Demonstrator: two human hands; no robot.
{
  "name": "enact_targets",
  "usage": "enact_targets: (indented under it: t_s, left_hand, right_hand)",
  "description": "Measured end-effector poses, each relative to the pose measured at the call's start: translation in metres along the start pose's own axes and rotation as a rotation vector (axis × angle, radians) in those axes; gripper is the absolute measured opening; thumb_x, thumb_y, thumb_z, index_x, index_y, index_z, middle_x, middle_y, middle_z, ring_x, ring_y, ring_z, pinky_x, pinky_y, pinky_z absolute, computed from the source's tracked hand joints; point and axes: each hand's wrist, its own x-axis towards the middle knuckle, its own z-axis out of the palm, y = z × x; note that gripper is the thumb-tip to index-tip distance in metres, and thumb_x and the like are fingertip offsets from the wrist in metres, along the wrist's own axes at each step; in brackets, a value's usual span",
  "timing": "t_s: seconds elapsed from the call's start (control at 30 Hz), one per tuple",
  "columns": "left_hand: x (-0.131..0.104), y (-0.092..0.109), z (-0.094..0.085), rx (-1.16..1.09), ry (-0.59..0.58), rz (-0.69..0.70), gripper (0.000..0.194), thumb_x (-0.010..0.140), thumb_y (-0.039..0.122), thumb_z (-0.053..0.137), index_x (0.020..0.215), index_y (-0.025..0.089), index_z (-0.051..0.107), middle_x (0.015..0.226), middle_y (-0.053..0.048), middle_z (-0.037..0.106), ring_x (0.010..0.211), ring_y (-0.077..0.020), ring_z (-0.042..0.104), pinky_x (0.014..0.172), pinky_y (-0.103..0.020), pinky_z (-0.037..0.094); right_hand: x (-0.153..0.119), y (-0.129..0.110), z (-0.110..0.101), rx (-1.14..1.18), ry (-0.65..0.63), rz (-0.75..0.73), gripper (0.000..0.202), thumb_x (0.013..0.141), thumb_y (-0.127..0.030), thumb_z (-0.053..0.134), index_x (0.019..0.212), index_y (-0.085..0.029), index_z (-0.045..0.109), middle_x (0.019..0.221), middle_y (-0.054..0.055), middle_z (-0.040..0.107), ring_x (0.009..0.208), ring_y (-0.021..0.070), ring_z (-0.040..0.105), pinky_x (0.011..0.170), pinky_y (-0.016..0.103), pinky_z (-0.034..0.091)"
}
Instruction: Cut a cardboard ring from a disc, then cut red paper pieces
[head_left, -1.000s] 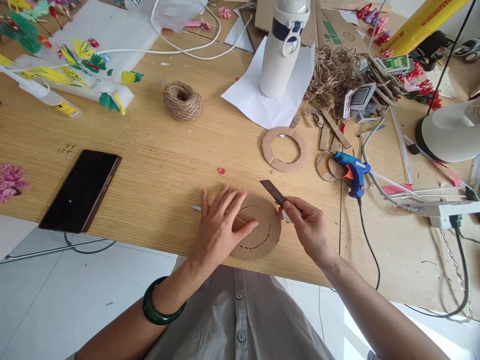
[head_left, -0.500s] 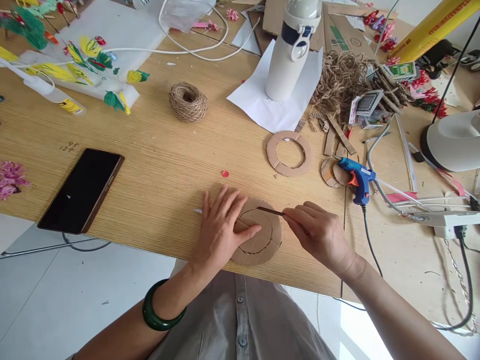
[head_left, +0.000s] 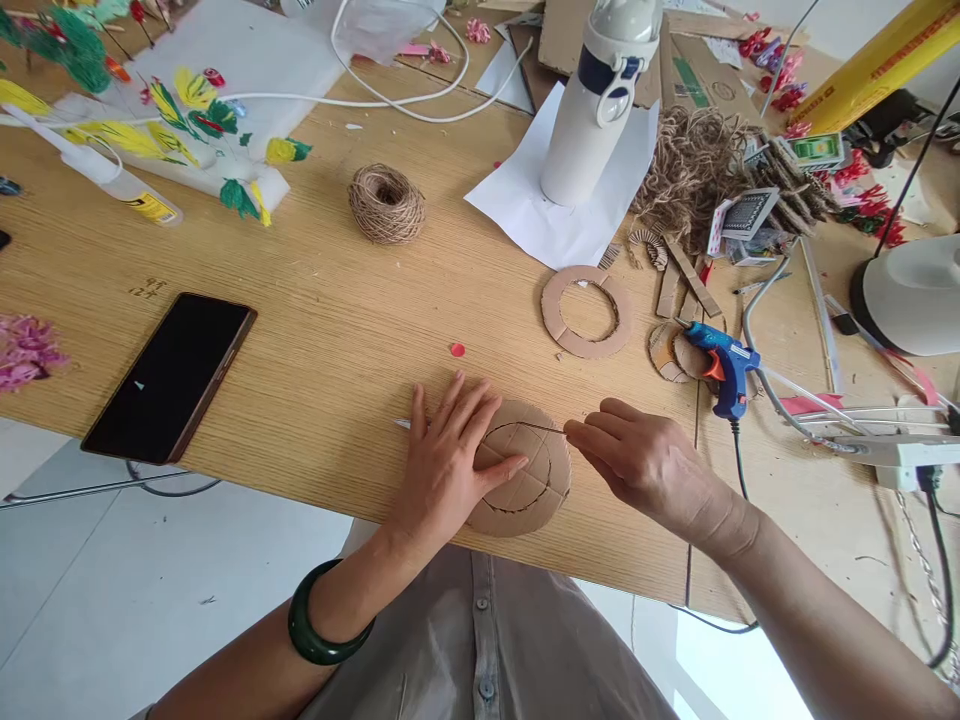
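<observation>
Left hand point(head_left: 450, 465) palm down on a cardboard disc point(head_left: 525, 515), fingers slightly spread and flat, thumb stretched over the middle; not gripping, just pressing. Right hand point(head_left: 652, 460) comes in from the right, knuckles up, wrist bent — fingers pinched tight on a thin dark blade point(head_left: 541, 428), seen nearly edge-on, its far end at the upper part of the disc's inner circle. Disc lies at the near edge of the desk point(head_left: 315, 380), in front of the person's body: brown, corrugated, with crossing lines and a cut-looking circle, rough along the bottom. Dark green smooth bangle point(head_left: 311, 640) on the left wrist.

Beyond the disc, flat cardboard ring point(head_left: 552, 312) with rough inner edge; small red dot point(head_left: 457, 350) nearer the left fingers. Ball of twine point(head_left: 386, 222), coarse and hollow-centred, farther left. White bottle point(head_left: 581, 150) with a navy band upright on creased paper point(head_left: 510, 195) — opaque, contents can't be told. Glue bottle point(head_left: 124, 185), see-through plastic with yellow label, lies at left; fill level unclear. Blue glue gun point(head_left: 731, 365) on its side at right, beside round cardboard pieces point(head_left: 665, 355).
</observation>
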Motion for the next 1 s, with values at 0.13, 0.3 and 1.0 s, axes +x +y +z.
enact_targets:
  t_s: [0.13, 0.3, 1.0]
  left_hand:
    - [0.0, 0.0, 0.0, 0.005, -0.012, -0.003, 0.059, 0.09, 0.053, 0.059, 0.136, 0.017, 0.05, 0.142, -0.013, 0.057, 0.14, -0.035, 0.042, 0.117, -0.065, 0.019]
    - [0.001, 0.0, 0.0, -0.008, -0.025, -0.008, 0.061, 0.089, 0.054, 0.06, 0.135, 0.016, 0.05, 0.143, -0.013, 0.056, 0.14, -0.0349, 0.043, 0.117, -0.066, 0.017]
    - [0.001, -0.002, 0.001, -0.006, -0.017, -0.027, 0.061, 0.086, 0.056, 0.063, 0.135, 0.021, 0.053, 0.141, -0.012, 0.058, 0.141, -0.0374, 0.041, 0.115, -0.07, 0.017]
  right_hand:
    - [0.015, 0.019, -0.009, 0.121, -0.093, -0.113, 0.027, 0.099, -0.011, 0.042, 0.083, -0.013, 0.063, 0.067, 0.003, 0.055, 0.068, 0.0159, 0.045, 0.057, 0.029, 0.032]
    - [0.031, 0.034, -0.013, 0.208, -0.203, -0.162, 0.028, 0.101, -0.015, 0.041, 0.084, -0.014, 0.063, 0.065, 0.002, 0.054, 0.068, 0.0159, 0.046, 0.058, 0.028, 0.032]
    - [0.012, 0.013, -0.019, -0.098, -0.008, -0.055, 0.028, 0.096, -0.011, 0.045, 0.072, -0.015, 0.06, 0.06, 0.001, 0.052, 0.059, 0.013, 0.04, 0.05, 0.028, 0.021]
